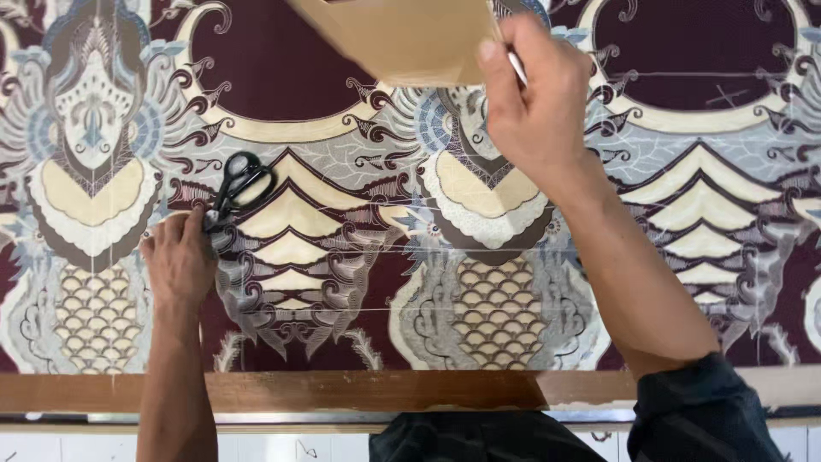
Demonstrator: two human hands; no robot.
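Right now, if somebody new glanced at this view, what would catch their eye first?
First, the patterned fabric in maroon, cream and grey, spread across the whole table. Next, the right hand at the top, holding a tan paper piece lifted over the cloth. Then the left hand at the left, resting on the fabric beside black scissors, fingertips at their blades.
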